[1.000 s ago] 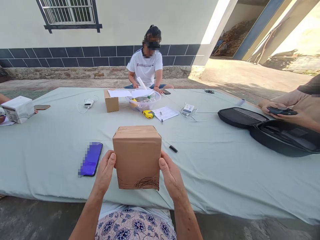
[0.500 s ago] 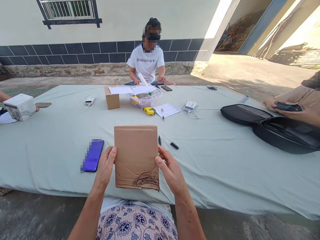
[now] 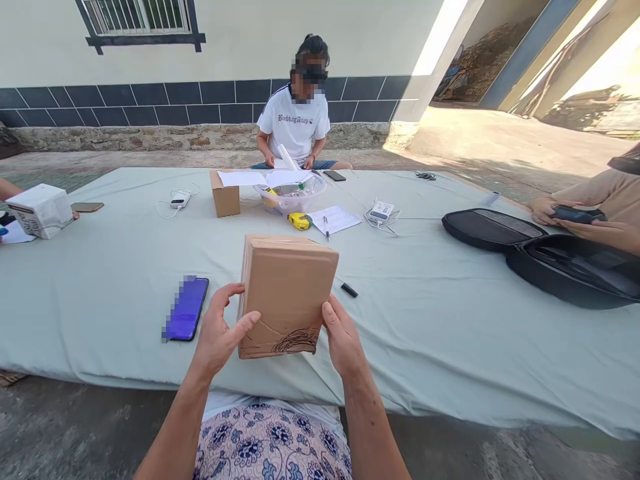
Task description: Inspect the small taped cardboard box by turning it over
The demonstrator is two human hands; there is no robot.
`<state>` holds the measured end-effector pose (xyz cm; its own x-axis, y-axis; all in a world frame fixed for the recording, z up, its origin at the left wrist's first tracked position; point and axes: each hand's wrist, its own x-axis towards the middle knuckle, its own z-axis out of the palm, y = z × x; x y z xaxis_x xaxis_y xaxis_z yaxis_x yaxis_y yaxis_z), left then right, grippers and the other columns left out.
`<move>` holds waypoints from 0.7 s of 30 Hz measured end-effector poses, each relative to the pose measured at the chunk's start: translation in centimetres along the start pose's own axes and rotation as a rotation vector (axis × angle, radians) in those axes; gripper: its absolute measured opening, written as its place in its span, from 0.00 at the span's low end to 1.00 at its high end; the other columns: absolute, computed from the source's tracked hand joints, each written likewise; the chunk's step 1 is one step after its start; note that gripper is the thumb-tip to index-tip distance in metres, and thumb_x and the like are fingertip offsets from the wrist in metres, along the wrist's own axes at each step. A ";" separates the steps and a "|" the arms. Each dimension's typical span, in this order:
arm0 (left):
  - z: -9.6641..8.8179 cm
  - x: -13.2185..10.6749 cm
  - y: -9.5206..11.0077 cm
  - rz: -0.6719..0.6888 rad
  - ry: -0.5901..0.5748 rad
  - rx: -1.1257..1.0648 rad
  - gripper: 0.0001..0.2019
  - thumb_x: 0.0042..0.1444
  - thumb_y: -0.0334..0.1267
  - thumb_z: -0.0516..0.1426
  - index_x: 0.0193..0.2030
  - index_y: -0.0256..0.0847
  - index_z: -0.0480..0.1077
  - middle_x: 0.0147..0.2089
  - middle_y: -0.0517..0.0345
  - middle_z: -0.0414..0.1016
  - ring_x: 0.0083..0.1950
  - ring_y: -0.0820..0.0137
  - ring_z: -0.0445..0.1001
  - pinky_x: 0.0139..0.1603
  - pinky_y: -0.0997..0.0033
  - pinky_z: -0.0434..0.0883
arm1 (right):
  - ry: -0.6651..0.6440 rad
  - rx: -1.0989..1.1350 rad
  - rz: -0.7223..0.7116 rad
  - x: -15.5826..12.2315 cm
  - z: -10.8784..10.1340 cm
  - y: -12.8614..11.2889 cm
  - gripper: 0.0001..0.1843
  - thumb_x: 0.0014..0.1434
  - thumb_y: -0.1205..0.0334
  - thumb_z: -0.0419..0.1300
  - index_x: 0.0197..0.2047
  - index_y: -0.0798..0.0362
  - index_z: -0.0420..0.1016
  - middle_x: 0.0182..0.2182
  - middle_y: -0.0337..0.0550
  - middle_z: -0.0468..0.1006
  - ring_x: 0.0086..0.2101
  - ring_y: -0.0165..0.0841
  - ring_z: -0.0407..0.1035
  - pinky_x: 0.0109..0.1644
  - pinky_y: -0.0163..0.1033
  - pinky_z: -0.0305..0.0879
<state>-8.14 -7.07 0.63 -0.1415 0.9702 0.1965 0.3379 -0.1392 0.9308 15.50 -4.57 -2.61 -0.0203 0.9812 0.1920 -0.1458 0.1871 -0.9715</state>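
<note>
A brown cardboard box (image 3: 290,293) is held up between my two hands, tilted so that its front face, top edge and left side show. Black scribbled lines run along the lower right of that face. My left hand (image 3: 223,330) grips its left side, thumb on the front and fingers at the side edge. On the right edge, my right hand (image 3: 345,337) closes with the thumb at the front; its other fingers are mostly hidden. Just right of the box a black pen cap (image 3: 349,290) lies on the cloth. Left of my left hand lies a phone (image 3: 187,309) with a blue screen.
A pale cloth (image 3: 425,353) covers the table. Farther back are a small open carton (image 3: 226,201), a plastic basin (image 3: 273,205), a yellow tape measure (image 3: 300,221), paper (image 3: 343,219) and a white device (image 3: 381,212). An open black case (image 3: 565,267) lies right. Other people sit around.
The box has turned and tilted, exposing its left side and top edge, and shifted slightly right and up. My left thumb has moved onto its front. The black pen is now hidden behind it.
</note>
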 end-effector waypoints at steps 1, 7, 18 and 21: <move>0.0 -0.1 0.1 0.015 -0.005 0.006 0.26 0.53 0.54 0.66 0.55 0.48 0.70 0.71 0.48 0.65 0.73 0.52 0.62 0.71 0.50 0.59 | 0.013 0.048 0.020 0.1 0.1 0.3 0.29 0.66 0.36 0.57 0.63 0.41 0.76 0.65 0.42 0.75 0.67 0.48 0.64 0.71 0.55 0.60; 0.3 -0.2 0.4 0.053 -0.086 -0.055 0.31 0.47 0.47 0.69 0.56 0.49 0.64 0.76 0.47 0.57 0.75 0.50 0.58 0.72 0.48 0.57 | 0.016 0.133 0.081 0.4 0.3 0.9 0.30 0.64 0.33 0.59 0.60 0.41 0.78 0.65 0.41 0.76 0.66 0.47 0.65 0.69 0.55 0.66; 0.2 0.4 -1.7 0.506 0.193 0.257 0.33 0.47 0.43 0.72 0.56 0.48 0.62 0.73 0.38 0.57 0.74 0.46 0.60 0.67 0.43 0.63 | 0.236 -0.089 -0.077 -0.4 -0.4 -0.8 0.52 0.61 0.33 0.62 0.78 0.39 0.42 0.74 0.57 0.58 0.69 0.50 0.61 0.68 0.60 0.64; -0.1 0.7 -2.1 0.689 0.284 0.429 0.34 0.46 0.42 0.73 0.55 0.49 0.60 0.73 0.36 0.55 0.74 0.43 0.60 0.68 0.39 0.61 | 0.232 -0.154 -0.194 -1.3 -0.2 -2.2 0.52 0.62 0.31 0.60 0.78 0.36 0.38 0.77 0.53 0.50 0.74 0.52 0.50 0.71 0.63 0.56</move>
<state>-9.00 -6.09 -1.16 0.0162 0.6020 0.7983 0.7482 -0.5369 0.3898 16.00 -6.27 -0.73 0.2217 0.9081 0.3554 0.0263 0.3587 -0.9331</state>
